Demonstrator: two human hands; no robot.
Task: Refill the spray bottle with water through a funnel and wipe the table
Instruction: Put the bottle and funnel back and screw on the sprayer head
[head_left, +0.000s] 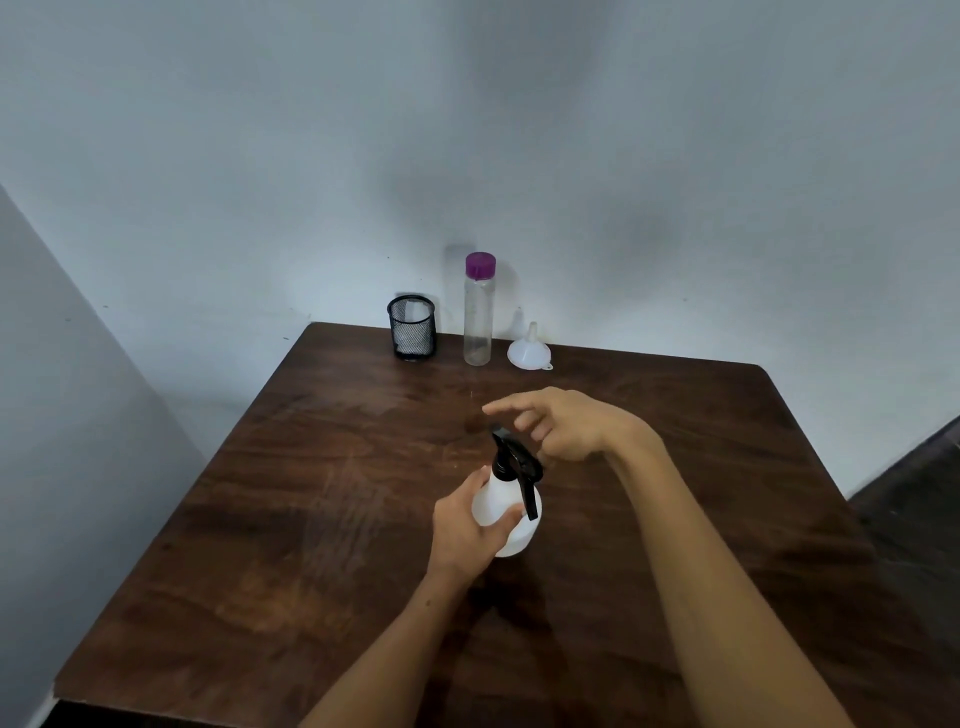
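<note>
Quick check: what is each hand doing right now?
Left hand: grips the spray bottle body.
Right hand: open, fingers spread over the black sprayer head.

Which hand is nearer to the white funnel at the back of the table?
The right hand. It hovers over the spray bottle's black head, just in front of the funnel. The left hand grips the bottle's body, lower and further from it.

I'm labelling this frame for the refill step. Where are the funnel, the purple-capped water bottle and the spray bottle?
funnel (528, 351): head view, on its white cone.
water bottle (477, 322): head view, on its clear body.
spray bottle (506, 501): head view, on its white body.
</note>
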